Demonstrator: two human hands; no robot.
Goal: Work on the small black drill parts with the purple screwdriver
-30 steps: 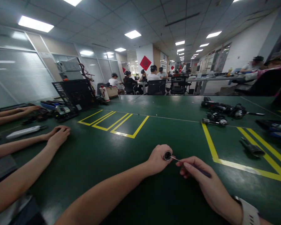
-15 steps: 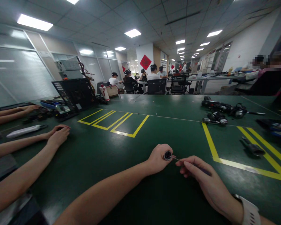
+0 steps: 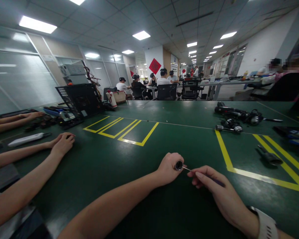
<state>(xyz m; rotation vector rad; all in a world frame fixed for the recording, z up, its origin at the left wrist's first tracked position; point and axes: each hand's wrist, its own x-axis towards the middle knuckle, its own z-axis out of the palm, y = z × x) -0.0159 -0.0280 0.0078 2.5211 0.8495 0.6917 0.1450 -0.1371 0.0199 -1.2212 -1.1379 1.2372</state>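
Note:
In the head view, my left hand (image 3: 168, 167) is wrapped round a dark cylindrical part (image 3: 178, 165) whose round, metal-rimmed open end faces me. The rest of that part is hidden in the fist. My right hand (image 3: 210, 181) pinches a slim screwdriver (image 3: 218, 181) between thumb and fingers, with the dark handle lying along the palm. Its thin metal shaft points left and reaches the rim of the cylinder's opening. Whether the tip is inside or only against the rim I cannot tell. Both hands are low over the green table (image 3: 129, 166).
On the right lie a dark tubular piece with a stem (image 3: 270, 156) and several black-and-silver tool-like assemblies (image 3: 239, 114). Yellow tape (image 3: 261, 177) marks the tabletop. At left are another person's hands (image 3: 62, 144), a white power strip-like bar (image 3: 27, 139) and a black computer case (image 3: 81, 99).
Almost nothing differs. The cylinder's open end has shifted very slightly to the right, while both hands keep their grips.

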